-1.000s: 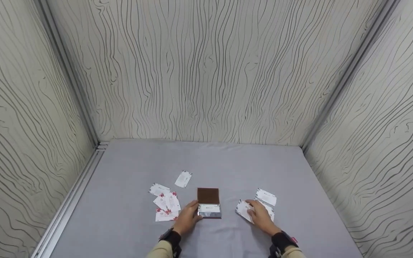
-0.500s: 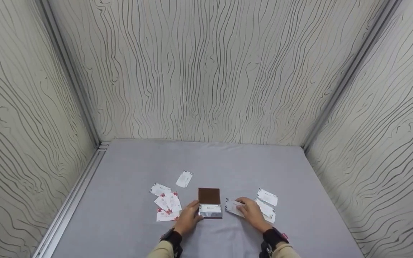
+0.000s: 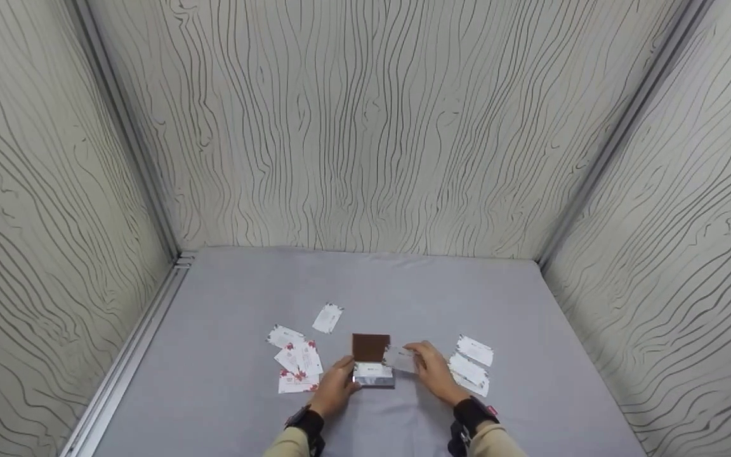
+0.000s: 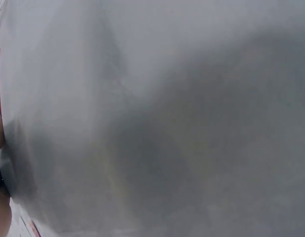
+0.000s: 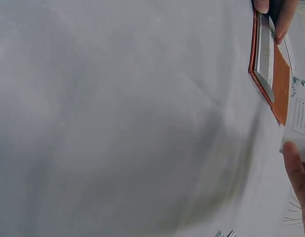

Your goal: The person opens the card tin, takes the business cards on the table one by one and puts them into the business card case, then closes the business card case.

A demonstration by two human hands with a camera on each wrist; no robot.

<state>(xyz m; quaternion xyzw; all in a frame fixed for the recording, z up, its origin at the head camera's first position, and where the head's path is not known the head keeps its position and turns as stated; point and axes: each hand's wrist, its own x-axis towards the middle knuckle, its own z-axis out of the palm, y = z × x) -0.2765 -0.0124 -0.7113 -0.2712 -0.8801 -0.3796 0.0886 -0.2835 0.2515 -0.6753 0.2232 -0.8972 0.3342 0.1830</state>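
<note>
A brown business card case (image 3: pixel 371 348) lies with its lid up on the grey cloth, a white card showing in its metal tray. My left hand (image 3: pixel 334 388) grips the case by its left side, thumb at the front and fingers behind. Between thumb and fingers my right hand (image 3: pixel 432 374) pinches a white business card (image 3: pixel 400 359) with leaf-patterned corners. The card is raised off the cloth, its left end at the right edge of the case. In the right wrist view, the right thumb (image 5: pixel 292 160) presses on this card, close to the case's orange-brown lid (image 5: pixel 281 81).
Two white cards, one of them the upper card (image 3: pixel 474 350), lie to the right of my right hand. Left of the case are several red-flowered cards (image 3: pixel 302 358) overlapping a white card (image 3: pixel 285 336). A single white card (image 3: pixel 327 318) lies farther back. Patterned walls (image 3: pixel 365 127) enclose the table.
My right hand has lifted the white card away from the cards on the right and carried it left to the case. My left hand has stayed on the case.
</note>
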